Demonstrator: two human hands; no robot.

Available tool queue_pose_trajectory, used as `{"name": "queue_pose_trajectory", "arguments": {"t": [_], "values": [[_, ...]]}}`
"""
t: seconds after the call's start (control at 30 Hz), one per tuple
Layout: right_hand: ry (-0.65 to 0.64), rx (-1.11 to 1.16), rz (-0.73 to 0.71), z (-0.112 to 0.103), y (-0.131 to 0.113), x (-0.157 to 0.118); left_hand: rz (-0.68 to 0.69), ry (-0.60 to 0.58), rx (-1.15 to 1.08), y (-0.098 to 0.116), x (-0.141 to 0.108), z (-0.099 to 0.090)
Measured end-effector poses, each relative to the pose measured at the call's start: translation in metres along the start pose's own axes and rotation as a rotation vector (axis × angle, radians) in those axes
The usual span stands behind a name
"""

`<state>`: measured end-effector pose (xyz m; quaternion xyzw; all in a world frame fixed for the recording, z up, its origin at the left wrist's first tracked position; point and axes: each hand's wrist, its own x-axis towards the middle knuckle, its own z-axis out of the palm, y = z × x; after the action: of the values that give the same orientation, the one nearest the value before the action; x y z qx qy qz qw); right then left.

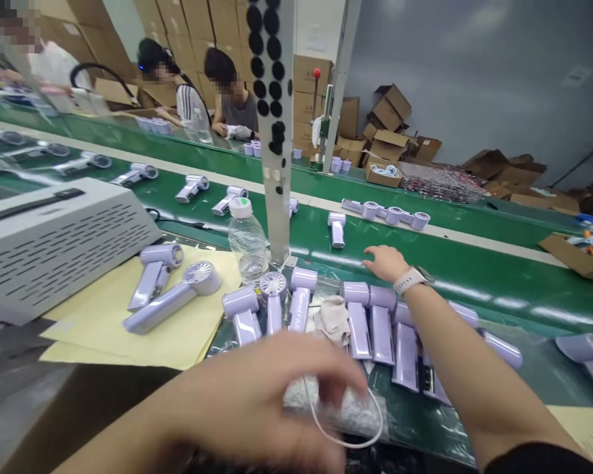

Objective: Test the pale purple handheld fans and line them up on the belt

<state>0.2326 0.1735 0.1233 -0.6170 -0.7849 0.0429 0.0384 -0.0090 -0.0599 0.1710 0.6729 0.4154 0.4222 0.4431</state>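
Observation:
My left hand (pixel 271 395) is in the near foreground, smeared by motion, its fingers curved. A loop of thin white cord (pixel 346 446) shows beside its fingers; whether they grip it I cannot tell. My right hand (pixel 388 263) reaches over the near edge of the green conveyor belt (pixel 474 270), fingers stretched out, holding nothing. Nearest to it on the belt lies a lilac handheld fan (pixel 337 229). Below my arms a row of lilac fans (pixel 358 322) lies along the bench, with a crumpled grey cloth (pixel 332 319) among them.
Two fans (pixel 200 278) lie on yellow paper (pixel 197 342) at left, beside a grey vented metal case (pixel 64 243). A plastic bottle (pixel 247 243) stands by a white perforated post (pixel 277 131). More fans line the belt. Several people sit across it; cardboard boxes (pixel 390 108) are piled behind.

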Motion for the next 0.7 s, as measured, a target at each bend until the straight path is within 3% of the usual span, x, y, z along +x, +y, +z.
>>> {"name": "queue_pose_trajectory", "arguments": {"t": [0.03,0.1,0.13,0.2,0.27,0.37,0.5,0.6,0.7], "values": [[-0.034,0.021,-0.024,0.005,-0.018,0.013,-0.049,0.002,0.122,-0.010,0.006,0.001],[-0.082,0.077,-0.060,0.012,-0.048,0.034,-0.206,0.135,0.666,-0.034,0.019,0.009],[-0.097,0.108,-0.072,0.014,-0.059,0.041,-0.270,0.141,0.856,-0.047,0.025,0.015],[-0.112,0.172,-0.078,0.014,-0.072,0.051,-0.279,0.083,1.023,-0.067,0.035,0.026],[-0.103,0.242,-0.070,0.009,-0.073,0.054,-0.261,0.037,1.016,-0.077,0.043,0.029],[-0.042,0.380,-0.058,-0.005,-0.063,0.039,-0.276,0.090,0.668,-0.073,0.048,0.013],[0.048,0.626,-0.131,-0.020,-0.052,-0.016,-0.308,0.191,-0.339,-0.065,0.037,-0.016],[0.059,0.798,-0.216,-0.030,-0.054,-0.067,-0.235,0.038,-0.927,-0.064,0.017,-0.020],[0.012,0.905,-0.276,-0.041,-0.062,-0.112,-0.255,-0.212,-1.074,-0.064,-0.001,-0.015]]}}
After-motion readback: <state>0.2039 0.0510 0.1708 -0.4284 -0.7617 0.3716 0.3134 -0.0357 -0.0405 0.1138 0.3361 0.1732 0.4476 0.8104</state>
